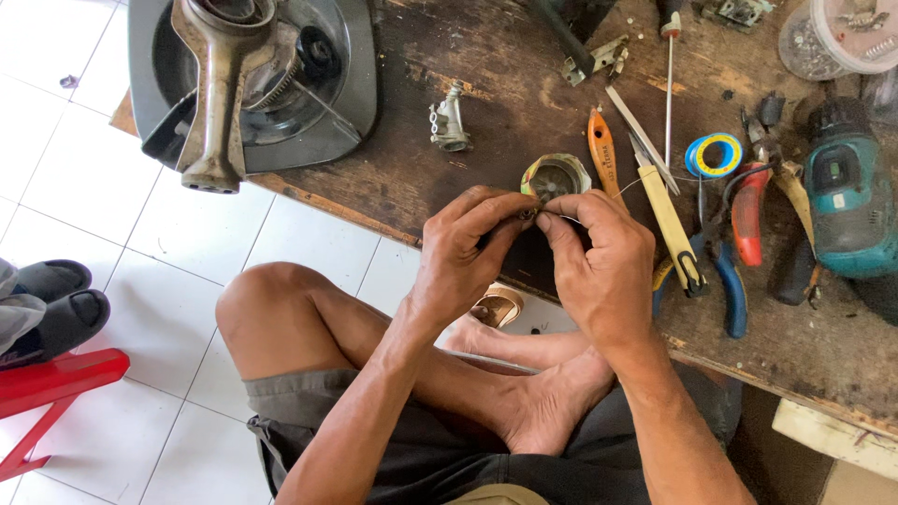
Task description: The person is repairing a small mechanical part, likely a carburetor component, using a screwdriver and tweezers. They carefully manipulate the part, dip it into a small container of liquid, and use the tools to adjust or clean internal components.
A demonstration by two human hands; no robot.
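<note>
Fingertips of both hands (pixel 533 248) pinching small metal part (pixel 527 214)

two hands (pixel 468 248), one tape roll (pixel 714 154), one drill (pixel 847 201), two sandals (pixel 56 299)

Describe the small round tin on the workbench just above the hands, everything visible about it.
The small round tin is a shallow, open can of dull grey metal with a yellow and green patterned outer wall and a bent, uneven rim. It stands upright on the dark wooden workbench, beside an orange-handled tool. Its contents cannot be made out. The left hand and right hand pinch a tiny part just in front of it, covering its near edge.
</note>
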